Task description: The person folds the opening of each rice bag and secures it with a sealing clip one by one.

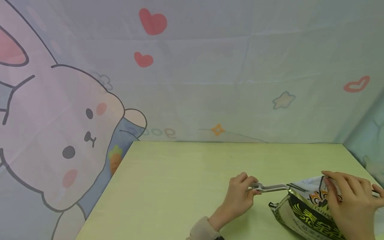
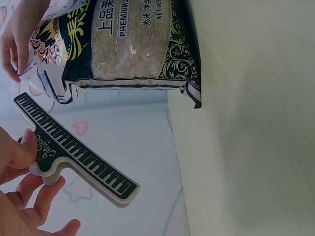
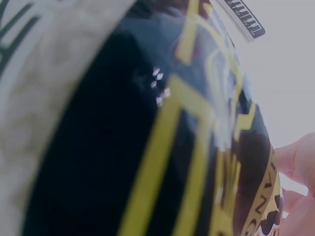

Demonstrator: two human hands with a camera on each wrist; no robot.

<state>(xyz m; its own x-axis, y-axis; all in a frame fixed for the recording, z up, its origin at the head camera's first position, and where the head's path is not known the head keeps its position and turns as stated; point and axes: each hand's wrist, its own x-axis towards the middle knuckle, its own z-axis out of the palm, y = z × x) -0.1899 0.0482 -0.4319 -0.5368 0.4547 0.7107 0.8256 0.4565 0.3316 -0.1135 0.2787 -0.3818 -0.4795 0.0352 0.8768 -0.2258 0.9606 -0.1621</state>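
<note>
My left hand (image 1: 240,193) pinches a bag clip (image 1: 273,188) by its handle, between thumb and fingers. The clip has a dark face with a piano-key print and the word Music, clear in the left wrist view (image 2: 83,152). Its long bar points at the top corner of a rice bag (image 1: 312,213). A gap shows between clip and bag in the left wrist view. My right hand (image 1: 351,196) grips the bag's upper part, thumb and index finger at its top edge. Rice shows through the bag's clear panel (image 2: 130,46). The bag fills most of the right wrist view.
The bag lies on a pale green table (image 1: 168,186), at its right front. Behind the table hangs a cloth backdrop (image 1: 204,66) printed with a rabbit, hearts and stars.
</note>
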